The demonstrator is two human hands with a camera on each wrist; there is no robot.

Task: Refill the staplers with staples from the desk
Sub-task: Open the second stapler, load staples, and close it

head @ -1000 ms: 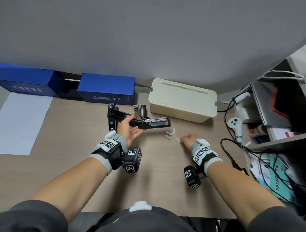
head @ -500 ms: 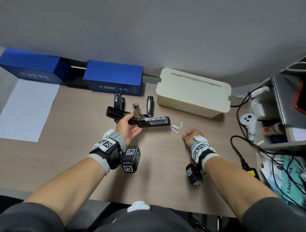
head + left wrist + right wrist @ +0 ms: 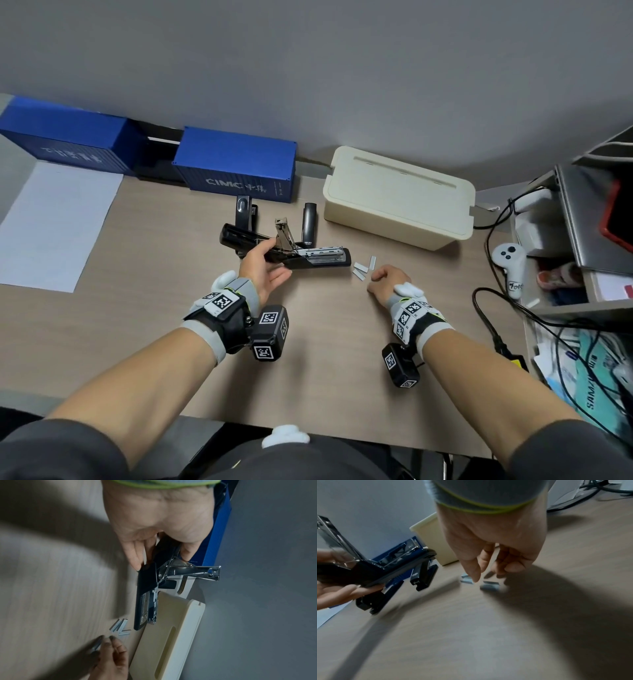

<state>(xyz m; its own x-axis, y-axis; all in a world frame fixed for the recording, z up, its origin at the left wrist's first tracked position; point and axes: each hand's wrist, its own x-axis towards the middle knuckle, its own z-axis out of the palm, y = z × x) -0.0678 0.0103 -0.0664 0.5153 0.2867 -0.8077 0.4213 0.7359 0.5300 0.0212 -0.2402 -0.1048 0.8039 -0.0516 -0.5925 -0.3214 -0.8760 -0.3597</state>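
Fingers of the left hand [image 3: 262, 270] curl under and around the black open stapler [image 3: 291, 251], thumb on its far side, holding it off the desk [image 3: 137, 308] with the magazine channel facing up and pointing right, likely so a strip can drop straight in. Its chrome pusher arm [image 3: 192, 572] stands flipped up, out of the way. Right hand [image 3: 385, 279] sits just right of the stapler tip, fingers [image 3: 476, 569] curled down over the loose staple strips [image 3: 363, 267]; thumb and forefinger seem to be closing on one strip, but blur hides whether it is gripped, so cannot tell.

Stapler held: long black body, silver metal track exposed; whether the channel is empty is unclear. Strips: short silver bars, a few, lying on the desk at mixed angles, touching or nearly so. Two more black staplers [image 3: 310, 222] stand closed on the far side, near the blue box [image 3: 236, 168] and the cream box [image 3: 397, 198], probably waiting their turn.
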